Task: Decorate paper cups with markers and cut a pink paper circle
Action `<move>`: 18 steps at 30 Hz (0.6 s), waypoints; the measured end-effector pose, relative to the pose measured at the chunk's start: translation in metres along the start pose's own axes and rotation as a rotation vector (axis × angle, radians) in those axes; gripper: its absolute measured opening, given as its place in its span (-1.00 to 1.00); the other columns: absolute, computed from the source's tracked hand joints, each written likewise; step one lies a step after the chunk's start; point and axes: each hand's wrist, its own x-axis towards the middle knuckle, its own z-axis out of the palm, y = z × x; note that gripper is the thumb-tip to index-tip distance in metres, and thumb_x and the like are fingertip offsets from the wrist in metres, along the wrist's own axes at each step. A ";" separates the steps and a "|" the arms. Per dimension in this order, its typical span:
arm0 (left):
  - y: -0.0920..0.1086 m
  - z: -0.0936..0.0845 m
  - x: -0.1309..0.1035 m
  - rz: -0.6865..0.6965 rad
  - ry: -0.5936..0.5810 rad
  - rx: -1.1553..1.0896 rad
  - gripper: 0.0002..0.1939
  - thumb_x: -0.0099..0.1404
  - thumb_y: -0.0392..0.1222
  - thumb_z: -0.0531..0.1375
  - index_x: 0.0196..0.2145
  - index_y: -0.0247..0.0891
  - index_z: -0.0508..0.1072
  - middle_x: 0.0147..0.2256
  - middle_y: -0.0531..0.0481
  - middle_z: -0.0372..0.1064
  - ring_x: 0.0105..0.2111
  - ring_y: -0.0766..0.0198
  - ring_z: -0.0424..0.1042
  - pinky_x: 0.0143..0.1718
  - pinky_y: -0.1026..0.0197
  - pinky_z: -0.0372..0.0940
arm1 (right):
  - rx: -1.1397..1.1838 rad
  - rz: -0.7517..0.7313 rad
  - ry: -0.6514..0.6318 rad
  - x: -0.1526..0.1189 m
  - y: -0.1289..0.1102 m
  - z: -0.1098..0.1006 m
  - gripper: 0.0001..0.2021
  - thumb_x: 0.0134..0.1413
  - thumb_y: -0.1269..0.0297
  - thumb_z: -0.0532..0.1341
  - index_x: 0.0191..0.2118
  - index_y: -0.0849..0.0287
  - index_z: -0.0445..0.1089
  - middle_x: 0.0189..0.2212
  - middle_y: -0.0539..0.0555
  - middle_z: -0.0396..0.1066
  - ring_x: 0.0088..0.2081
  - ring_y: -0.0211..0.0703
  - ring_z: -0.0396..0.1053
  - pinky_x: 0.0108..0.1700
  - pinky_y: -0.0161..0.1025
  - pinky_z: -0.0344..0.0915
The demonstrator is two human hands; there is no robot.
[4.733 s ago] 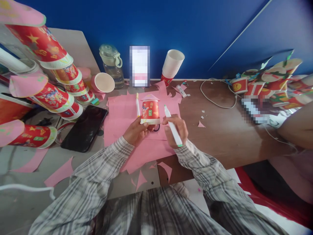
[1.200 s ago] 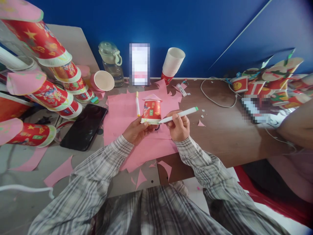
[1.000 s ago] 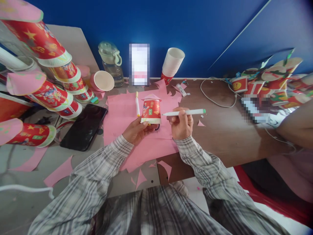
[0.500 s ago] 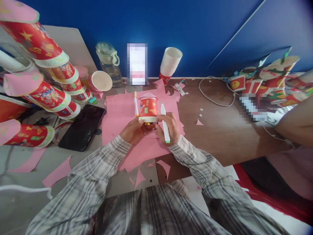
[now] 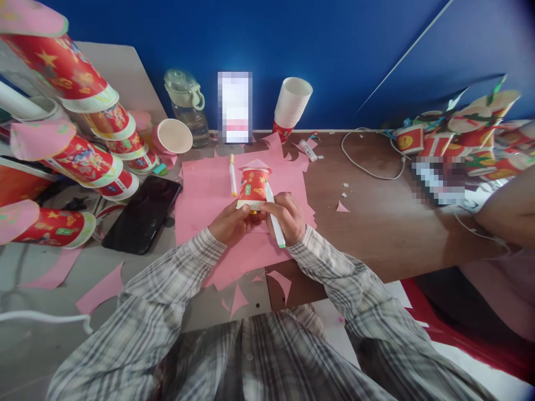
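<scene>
The left hand (image 5: 232, 223) grips the upside-down red paper cup (image 5: 253, 186) above pink paper (image 5: 204, 195); the right hand (image 5: 288, 217), touching the cup's rim, also holds a green-ended marker (image 5: 275, 220).

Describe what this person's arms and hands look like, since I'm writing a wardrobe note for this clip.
Both arms wear long sleeves in a plaid of white or pale grey crossed with darker grey lines. The sleeves end in cuffs at the wrists. The left hand and right hand are bare, with no gloves; no ring or watch can be made out.
</scene>
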 end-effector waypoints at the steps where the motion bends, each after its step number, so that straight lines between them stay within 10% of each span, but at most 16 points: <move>1: 0.001 0.000 0.000 -0.009 -0.005 0.003 -0.33 0.06 0.24 0.72 -0.05 -0.19 0.68 -0.11 -0.09 0.71 -0.14 0.12 0.67 0.05 0.02 0.46 | 0.013 0.029 0.001 0.000 -0.001 -0.001 -0.86 0.23 0.23 0.33 -0.20 -0.07 0.68 -0.39 0.05 0.49 -0.34 -0.03 0.48 -0.23 -0.03 0.49; 18: 0.010 0.000 -0.001 0.048 -0.015 0.024 -0.31 0.05 0.25 0.73 -0.06 -0.23 0.68 -0.13 -0.11 0.76 -0.11 0.07 0.73 0.15 -0.04 0.50 | 0.502 0.251 0.273 0.002 -0.018 -0.003 -0.53 0.38 -0.32 0.26 -0.07 -0.11 0.76 -0.48 0.03 0.56 -0.42 0.06 0.59 -0.13 0.29 0.69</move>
